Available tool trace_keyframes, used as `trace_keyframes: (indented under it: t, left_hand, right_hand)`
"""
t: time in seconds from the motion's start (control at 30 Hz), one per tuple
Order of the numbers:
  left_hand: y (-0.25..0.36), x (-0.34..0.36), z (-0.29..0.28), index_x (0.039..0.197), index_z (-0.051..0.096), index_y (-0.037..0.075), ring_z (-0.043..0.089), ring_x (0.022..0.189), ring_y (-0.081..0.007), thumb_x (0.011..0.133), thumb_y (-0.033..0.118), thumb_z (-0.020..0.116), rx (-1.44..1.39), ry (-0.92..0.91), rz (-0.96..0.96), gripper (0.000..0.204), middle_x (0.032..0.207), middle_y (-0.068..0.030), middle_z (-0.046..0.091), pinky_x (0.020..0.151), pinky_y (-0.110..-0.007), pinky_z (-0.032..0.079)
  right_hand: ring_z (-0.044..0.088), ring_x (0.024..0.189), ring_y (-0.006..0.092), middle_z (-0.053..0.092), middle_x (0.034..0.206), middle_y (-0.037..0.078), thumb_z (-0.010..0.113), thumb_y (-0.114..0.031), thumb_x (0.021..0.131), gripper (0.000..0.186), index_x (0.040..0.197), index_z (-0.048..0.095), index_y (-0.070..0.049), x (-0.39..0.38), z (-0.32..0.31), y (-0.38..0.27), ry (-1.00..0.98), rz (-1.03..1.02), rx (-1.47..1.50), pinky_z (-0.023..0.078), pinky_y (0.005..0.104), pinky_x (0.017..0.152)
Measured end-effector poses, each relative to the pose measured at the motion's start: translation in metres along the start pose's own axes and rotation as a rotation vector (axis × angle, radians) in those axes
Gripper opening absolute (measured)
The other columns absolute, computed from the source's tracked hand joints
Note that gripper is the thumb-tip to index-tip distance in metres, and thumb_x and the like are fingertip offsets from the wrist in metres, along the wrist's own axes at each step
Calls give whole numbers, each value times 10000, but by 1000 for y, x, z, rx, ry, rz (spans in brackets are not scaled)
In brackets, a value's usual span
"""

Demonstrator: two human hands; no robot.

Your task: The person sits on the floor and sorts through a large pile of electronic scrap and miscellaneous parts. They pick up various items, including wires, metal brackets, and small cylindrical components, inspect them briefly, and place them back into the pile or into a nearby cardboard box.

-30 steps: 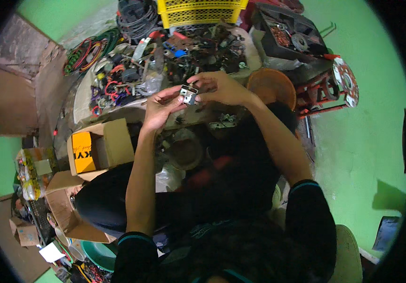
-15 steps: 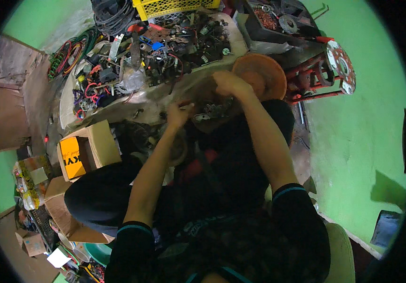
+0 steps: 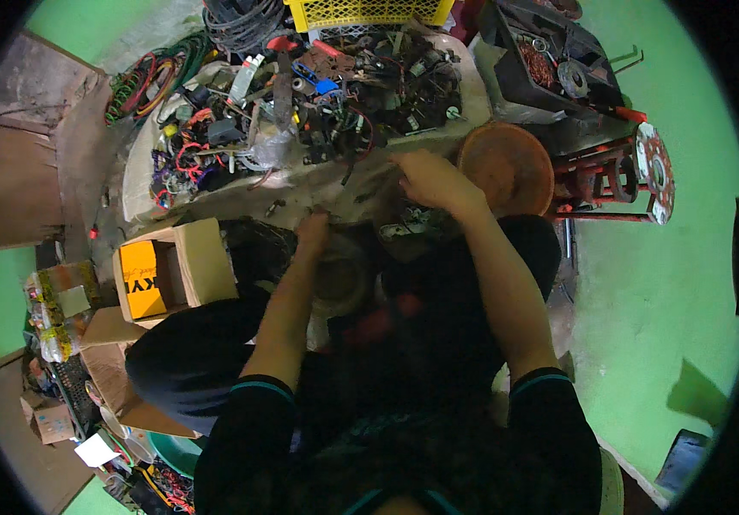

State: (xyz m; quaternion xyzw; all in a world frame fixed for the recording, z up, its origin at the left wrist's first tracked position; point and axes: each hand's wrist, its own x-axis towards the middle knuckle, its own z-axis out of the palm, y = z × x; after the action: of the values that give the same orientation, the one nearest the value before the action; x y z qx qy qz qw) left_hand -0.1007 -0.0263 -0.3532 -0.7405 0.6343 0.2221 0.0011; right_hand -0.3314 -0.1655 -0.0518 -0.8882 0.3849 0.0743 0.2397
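On my left sits the open carton (image 3: 208,259), with the heap (image 3: 335,96) of parts beyond it on the table (image 3: 232,196). My left hand (image 3: 311,230) is by the table's near edge, its fingers too dim to tell how open it is or whether it holds anything. My right hand (image 3: 434,180) is loosely curled, its grip hidden from me, near the metal parts (image 3: 404,229) and just left of the bowl (image 3: 511,167).
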Motion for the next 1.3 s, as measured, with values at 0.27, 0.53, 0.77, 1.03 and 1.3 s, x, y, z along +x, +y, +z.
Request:
trace_keyframes:
  t: [0.27, 0.53, 0.77, 1.03, 1.3]
  left_hand:
    - [51, 24, -42, 1110, 613, -25, 608, 1079, -406, 783, 370, 645, -276, -9, -8, 513, 1100, -260, 637, 889, -510, 493]
    - [77, 25, -27, 1238, 567, 21, 622, 1063, -410, 833, 464, 581, -148, -16, -96, 601, 1158, -241, 632, 893, -501, 503]
    - [62, 31, 4, 1144, 622, 95, 702, 804, -319, 902, 288, 511, 92, 103, 8, 329, 917, -135, 694, 653, -478, 554]
    - [39, 18, -27, 1064, 660, 139, 690, 694, -298, 882, 261, 520, 137, 86, 222, 259, 845, -116, 706, 572, -481, 527]
    - [-11, -73, -183, 1097, 615, 79, 638, 694, -411, 980, 312, 486, -74, 156, 345, 291, 728, -183, 648, 629, -460, 514]
  right_hand:
    - [596, 1035, 420, 638, 1088, 248, 585, -91, 834, 422, 1247, 535, -22, 5, -6, -11, -3, 23, 20, 476, 492, 907]
    - [596, 1037, 420, 631, 1102, 244, 608, -135, 847, 451, 1280, 514, -54, -9, -20, -18, 3, 61, 64, 479, 508, 897]
    - [606, 1021, 421, 636, 1088, 242, 628, -169, 853, 475, 1302, 501, -81, -1, -12, -19, 88, -69, 72, 484, 515, 884]
    - [613, 1020, 403, 641, 1091, 219, 636, -196, 846, 492, 1313, 503, -115, -11, -20, -26, -3, -9, 10, 495, 510, 871]
    - [617, 1029, 395, 649, 1077, 211, 636, -216, 847, 472, 1283, 520, -81, 1, 2, -49, -82, -83, 11, 499, 514, 872]
